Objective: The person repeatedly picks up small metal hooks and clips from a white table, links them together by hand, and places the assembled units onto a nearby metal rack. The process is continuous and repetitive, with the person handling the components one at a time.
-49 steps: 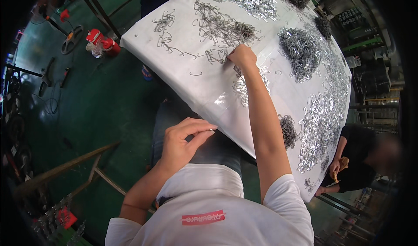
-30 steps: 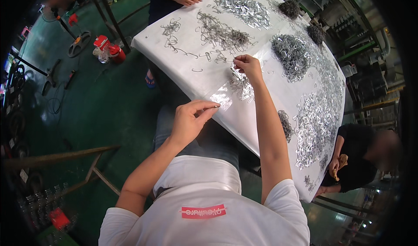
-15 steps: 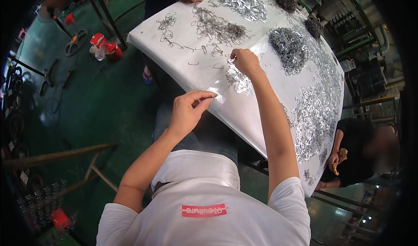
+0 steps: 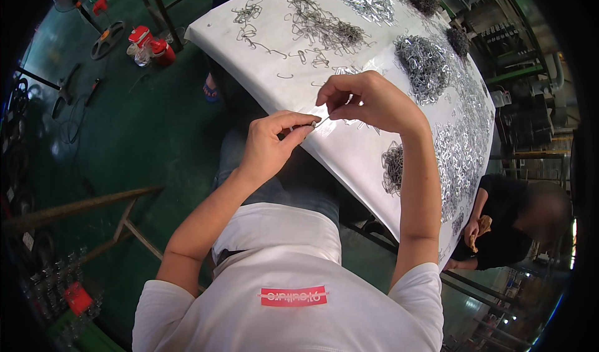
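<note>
My left hand [image 4: 274, 141] pinches a small metal part between thumb and fingers just off the near edge of the white table [image 4: 274, 53]. My right hand [image 4: 365, 99] is close beside it, fingers pinched on a thin wire hook [image 4: 322, 121] whose end meets the left hand's piece. Both hands hover above the table edge, over my lap. Loose wire hooks [image 4: 299, 56] lie scattered on the table just beyond the hands.
Piles of grey wire hooks [image 4: 424, 62] and heaps [image 4: 458, 146] cover the table's right side; a small dark pile [image 4: 393, 168] sits near my right forearm. Another person [image 4: 511, 227] sits at right. Red bottles [image 4: 146, 43] and tools lie on the green floor; a wooden frame [image 4: 93, 205] stands at left.
My right hand has come back from the table surface with a wire hook and met my left hand, which rose toward it; the two hands now touch pieces together.
</note>
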### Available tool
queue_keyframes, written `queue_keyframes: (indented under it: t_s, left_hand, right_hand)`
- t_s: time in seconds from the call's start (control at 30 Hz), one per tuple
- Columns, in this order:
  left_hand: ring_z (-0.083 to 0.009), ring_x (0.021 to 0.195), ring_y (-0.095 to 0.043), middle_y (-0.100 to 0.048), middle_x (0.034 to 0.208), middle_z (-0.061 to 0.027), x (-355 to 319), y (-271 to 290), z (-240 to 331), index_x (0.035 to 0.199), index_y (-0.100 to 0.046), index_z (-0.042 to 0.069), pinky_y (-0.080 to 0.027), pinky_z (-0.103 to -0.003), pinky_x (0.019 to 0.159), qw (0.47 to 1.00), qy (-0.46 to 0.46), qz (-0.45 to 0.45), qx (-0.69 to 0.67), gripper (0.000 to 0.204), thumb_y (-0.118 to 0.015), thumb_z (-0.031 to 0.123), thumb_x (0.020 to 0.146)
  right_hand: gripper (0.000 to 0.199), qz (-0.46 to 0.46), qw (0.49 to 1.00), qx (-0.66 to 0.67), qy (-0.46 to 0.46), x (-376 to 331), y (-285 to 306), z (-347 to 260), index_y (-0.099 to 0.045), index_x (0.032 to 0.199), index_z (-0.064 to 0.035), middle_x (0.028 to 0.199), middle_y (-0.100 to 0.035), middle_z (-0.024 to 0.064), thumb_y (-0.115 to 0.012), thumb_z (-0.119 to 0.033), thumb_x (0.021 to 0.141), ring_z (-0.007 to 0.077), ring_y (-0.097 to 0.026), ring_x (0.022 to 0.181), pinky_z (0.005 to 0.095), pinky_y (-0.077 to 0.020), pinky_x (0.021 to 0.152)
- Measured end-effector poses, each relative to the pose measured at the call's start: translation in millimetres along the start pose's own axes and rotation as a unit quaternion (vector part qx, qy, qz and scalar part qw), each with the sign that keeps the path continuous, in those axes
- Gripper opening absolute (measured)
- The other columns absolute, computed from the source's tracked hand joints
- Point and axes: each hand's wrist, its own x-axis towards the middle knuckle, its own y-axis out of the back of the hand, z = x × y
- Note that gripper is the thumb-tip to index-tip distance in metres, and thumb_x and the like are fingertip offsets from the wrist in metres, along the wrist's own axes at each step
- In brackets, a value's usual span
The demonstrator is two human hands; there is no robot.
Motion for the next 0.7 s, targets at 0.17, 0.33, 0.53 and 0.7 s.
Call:
queue_keyframes:
  t_s: [0.17, 0.33, 0.53, 0.7]
  left_hand:
    - [-0.0094, 0.067, -0.061, -0.072, 0.088, -0.0084, 1, 5, 5, 0.1, -0.074, 0.006, -0.047, -0.023, 0.059, 1.0, -0.013, 0.004, 0.005, 0.018, -0.068, 0.002, 0.084]
    - [-0.0101, 0.067, -0.061, -0.071, 0.087, -0.0084, 4, 8, 7, 0.106, -0.072, 0.007, -0.048, -0.025, 0.06, 0.999, -0.027, 0.02, 0.018, 0.023, -0.068, 0.001, 0.083]
    - [-0.0156, 0.067, -0.064, -0.07, 0.084, -0.0099, 15, 13, 16, 0.097, -0.07, 0.004, -0.049, -0.027, 0.06, 0.993, -0.067, 0.078, 0.054, 0.018, -0.072, 0.002, 0.079]
    - [-0.0199, 0.07, -0.064, -0.07, 0.085, -0.0088, 18, 12, 36, 0.091, -0.069, 0.002, -0.05, -0.029, 0.062, 0.983, -0.079, 0.126, 0.109, 0.016, -0.074, 0.0, 0.076]
  right_hand:
    - [0.02, -0.025, 0.998, -0.052, 0.003, 12, 1, -15, -0.066, 0.093, -0.0041, 0.069, -0.065, 0.0069, -0.064, 0.003, 0.074, 0.0211, -0.063, 0.064, 0.0331, -0.0494, 0.062]
    - [0.016, 0.03, 0.973, -0.215, 0.078, 17, -7, -25, -0.063, 0.092, -0.0064, 0.075, -0.063, 0.0068, -0.059, -0.002, 0.076, 0.0229, -0.064, 0.072, 0.0355, -0.0509, 0.062]
    - [0.014, 0.059, 0.905, -0.381, 0.182, 8, -4, -53, -0.058, 0.089, -0.0092, 0.08, -0.053, 0.0012, -0.059, -0.012, 0.075, 0.0184, -0.058, 0.08, 0.0302, -0.0516, 0.062]
    - [0.019, 0.102, 0.879, -0.366, 0.287, 13, 8, -65, -0.057, 0.087, -0.0094, 0.081, -0.051, 0.0006, -0.062, -0.012, 0.069, 0.0165, -0.056, 0.077, 0.0282, -0.0502, 0.061]
